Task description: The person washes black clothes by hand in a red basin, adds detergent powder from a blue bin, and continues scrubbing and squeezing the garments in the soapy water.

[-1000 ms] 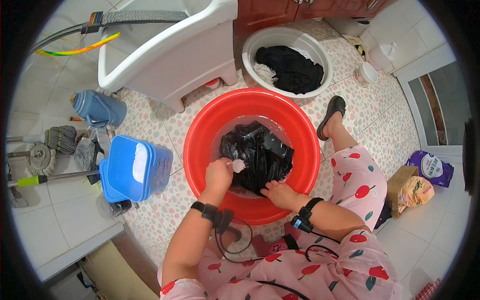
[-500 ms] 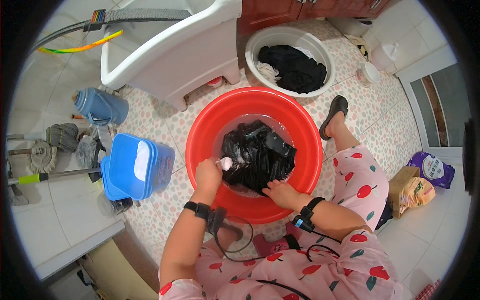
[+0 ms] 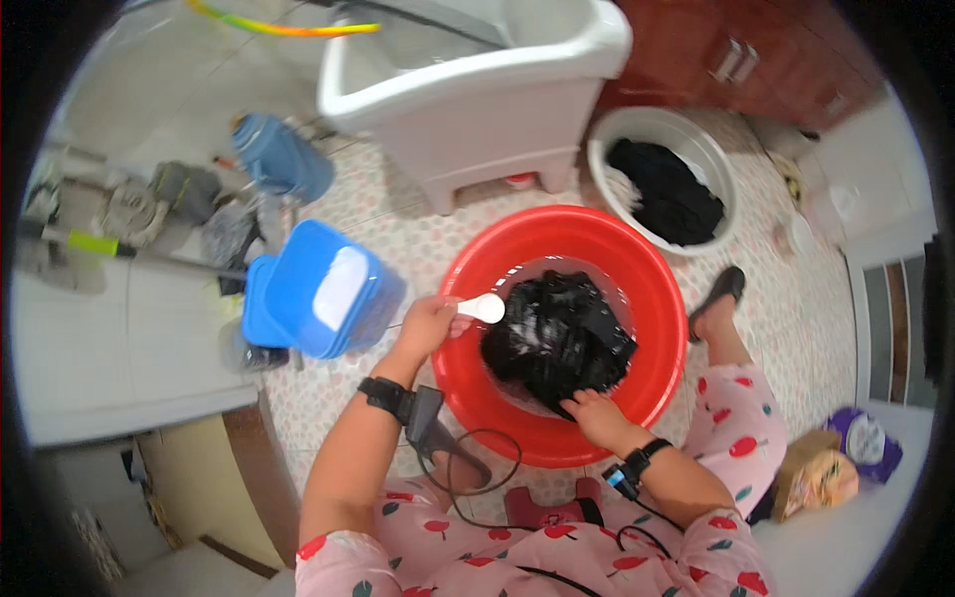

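One red basin [image 3: 567, 249] fills the middle of the frame with black laundry [image 3: 559, 336] soaking inside, and a tilt of the white scoop [image 3: 484, 307] at its left rim could spill powder onto the floor. Left hand [image 3: 426, 326] fingers are clenched on the scoop's handle; right hand [image 3: 597, 416] fingers lie loosely spread on the laundry's lower edge, gripping nothing that I can see

Landmark for you: the white sink unit [image 3: 477, 95]. Right of it you see a white basket [image 3: 696, 149] of dark clothes [image 3: 667, 199]. Left of it lies a blue jug [image 3: 284, 159]; further left, grey tools [image 3: 129, 209]. Well right and below, a purple packet [image 3: 863, 438].
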The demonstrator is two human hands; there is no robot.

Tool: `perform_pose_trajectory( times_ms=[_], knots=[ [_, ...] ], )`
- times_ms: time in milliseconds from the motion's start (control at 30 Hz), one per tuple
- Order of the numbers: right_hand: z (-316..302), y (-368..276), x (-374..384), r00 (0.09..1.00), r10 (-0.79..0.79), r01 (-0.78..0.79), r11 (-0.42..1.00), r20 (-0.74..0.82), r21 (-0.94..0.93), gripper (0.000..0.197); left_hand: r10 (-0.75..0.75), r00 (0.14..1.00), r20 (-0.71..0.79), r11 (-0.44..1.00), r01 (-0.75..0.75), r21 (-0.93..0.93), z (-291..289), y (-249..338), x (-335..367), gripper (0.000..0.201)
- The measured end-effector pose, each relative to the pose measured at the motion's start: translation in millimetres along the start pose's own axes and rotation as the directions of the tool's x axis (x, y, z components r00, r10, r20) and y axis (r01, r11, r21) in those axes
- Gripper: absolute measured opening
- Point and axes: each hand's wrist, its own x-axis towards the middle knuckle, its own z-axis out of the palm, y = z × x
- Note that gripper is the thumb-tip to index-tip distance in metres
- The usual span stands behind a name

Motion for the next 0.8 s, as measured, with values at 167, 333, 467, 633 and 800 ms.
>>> perform_pose_trajectory(
  times_ms=[167,333,467,633,800],
  knots=[
    [-4.4,0.7,-1.2,0.998,0.068,-0.067,0.997,0.007,-0.028,0.037,0.034,0.985,-0.168,0.981,-0.065,-0.181,-111.3,31.0,-27.3,0.025],
    [-7.6,-3.8,2.9,0.999,0.035,-0.034,0.998,0.024,-0.043,0.038,0.062,0.826,-0.560,0.994,0.001,0.112,-230.5,-0.3,-27.4,0.017],
    [-7.0,-1.1,1.8,0.995,0.060,-0.057,0.998,0.075,-0.039,0.040,0.080,0.787,-0.612,0.695,0.396,0.600,-258.7,-38.6,15.5,0.013],
    [-12.4,-3.1,9.1,0.982,0.122,-0.119,0.993,0.146,-0.029,0.040,0.277,0.810,-0.516,0.453,0.364,0.814,-293.3,-102.7,73.8,0.016],
    [-12.7,-2.0,14.7,0.956,0.189,-0.188,0.982,0.225,-0.026,0.039,0.316,0.866,-0.387,0.329,0.282,0.901,-321.1,-123.0,111.6,0.016]
  ],
)
